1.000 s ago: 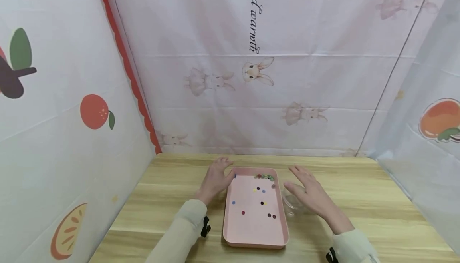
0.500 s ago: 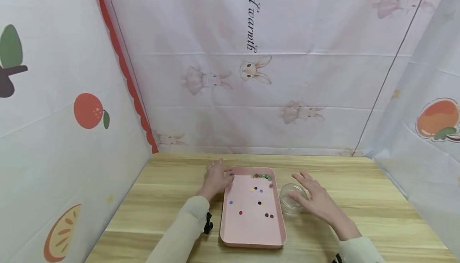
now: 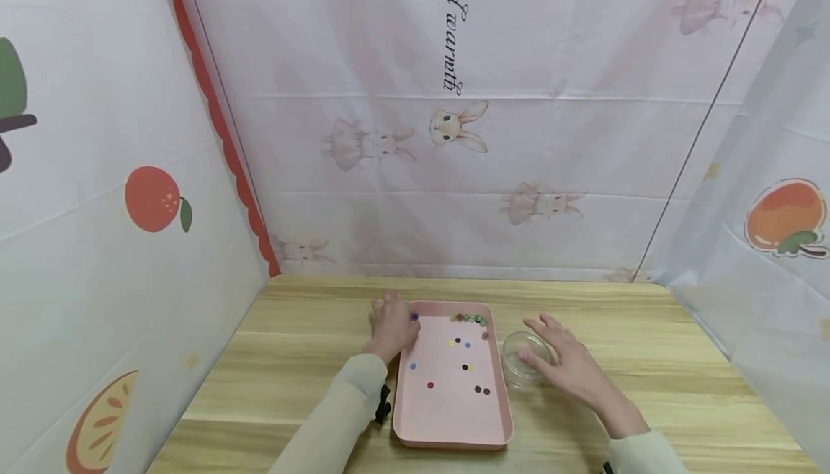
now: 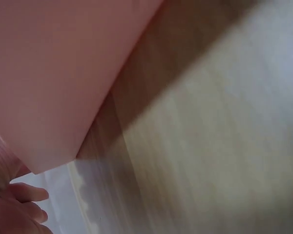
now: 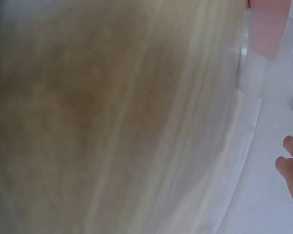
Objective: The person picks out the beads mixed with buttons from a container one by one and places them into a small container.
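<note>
A shallow pink tray [image 3: 452, 420] lies on the table with small round coloured pieces scattered in it; several greenish ones [image 3: 472, 318] line its far wall. My left hand [image 3: 391, 330] is at the tray's far left rim, thumb on the inner side near a dark blue piece [image 3: 415, 317]. In the left wrist view its fingers [image 4: 31, 209] hang loosely outside, with a gap to the tray wall [image 4: 63, 73]. To the right of the tray stands a clear round jar [image 3: 512, 373]. My right hand [image 3: 570, 366] is spread beside it, its thumb overlapping the jar's mouth in the head view.
The wood-grain table [image 3: 311, 359] is enclosed by printed cloth on the back [image 3: 389, 236] and both sides. Inside the tray, blue, red, yellow and dark pieces lie loose across the middle.
My left hand has lowered from above the tray's left rim onto it. The right hand has come down a little towards the jar, which now shows more fully.
</note>
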`<state>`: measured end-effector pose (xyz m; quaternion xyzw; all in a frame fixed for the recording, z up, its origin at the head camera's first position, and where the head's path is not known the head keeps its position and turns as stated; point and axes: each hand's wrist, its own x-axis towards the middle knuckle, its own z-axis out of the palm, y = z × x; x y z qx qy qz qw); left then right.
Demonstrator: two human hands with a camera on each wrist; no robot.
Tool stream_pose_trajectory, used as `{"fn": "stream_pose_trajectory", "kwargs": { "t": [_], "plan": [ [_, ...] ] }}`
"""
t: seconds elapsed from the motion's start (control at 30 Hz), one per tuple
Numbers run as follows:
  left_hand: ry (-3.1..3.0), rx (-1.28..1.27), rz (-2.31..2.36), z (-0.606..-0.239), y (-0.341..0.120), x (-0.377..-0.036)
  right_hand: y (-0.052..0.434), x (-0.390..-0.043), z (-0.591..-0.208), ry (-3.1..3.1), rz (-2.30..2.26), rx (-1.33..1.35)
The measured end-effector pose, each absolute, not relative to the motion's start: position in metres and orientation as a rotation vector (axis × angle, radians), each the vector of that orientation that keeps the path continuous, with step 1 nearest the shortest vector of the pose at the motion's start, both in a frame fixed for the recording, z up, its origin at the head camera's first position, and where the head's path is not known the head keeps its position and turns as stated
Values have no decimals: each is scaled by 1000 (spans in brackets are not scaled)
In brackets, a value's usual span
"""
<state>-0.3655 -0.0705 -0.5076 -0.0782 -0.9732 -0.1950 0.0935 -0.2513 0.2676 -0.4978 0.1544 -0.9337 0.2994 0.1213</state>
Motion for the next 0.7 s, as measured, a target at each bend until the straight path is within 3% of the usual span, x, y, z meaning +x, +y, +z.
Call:
{"fn": "stream_pose_trajectory", "kwargs": {
  "t": [0.7],
  "plan": [
    [-2859, 20, -520, -512, -57, -374, 263, -251, -499, -2722, 875, 462]
  ]
}}
